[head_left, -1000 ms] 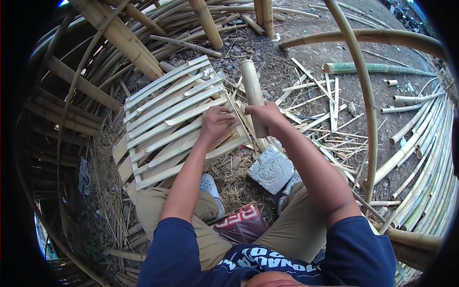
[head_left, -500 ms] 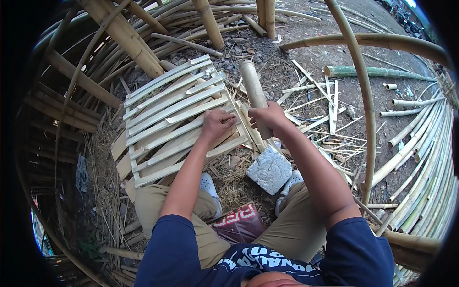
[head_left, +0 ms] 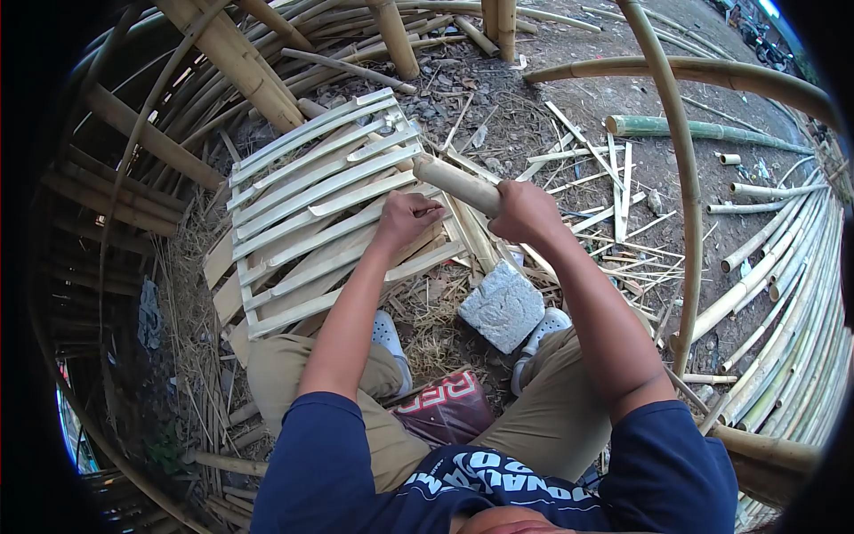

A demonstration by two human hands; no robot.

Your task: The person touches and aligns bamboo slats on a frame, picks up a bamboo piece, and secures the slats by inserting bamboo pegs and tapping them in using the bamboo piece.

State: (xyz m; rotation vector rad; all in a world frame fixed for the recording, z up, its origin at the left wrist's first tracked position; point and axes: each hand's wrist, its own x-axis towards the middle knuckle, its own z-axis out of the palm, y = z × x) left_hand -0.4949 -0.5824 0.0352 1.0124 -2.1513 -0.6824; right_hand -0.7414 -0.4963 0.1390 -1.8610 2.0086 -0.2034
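Note:
My right hand is closed around a short, thick bamboo length, tilted with its far end to the left. That end lies over the right edge of a slatted bamboo panel, just above my left hand. The left fingers are pinched together at the panel's right edge; whatever they hold is too small to make out. Pale split slats run across the panel, fixed on crosswise strips. A rough grey stone block sits between my feet, below my right hand.
Split bamboo strips and shavings litter the ground to the right. Long bamboo poles lie at far right, and a bent pole arches up nearby. Upright bamboo posts stand at left. A dark red printed bag lies between my legs.
The bamboo length has swung from nearly upright to tilted left, its far end now close to my left hand. My left hand has hardly moved and stays pinched.

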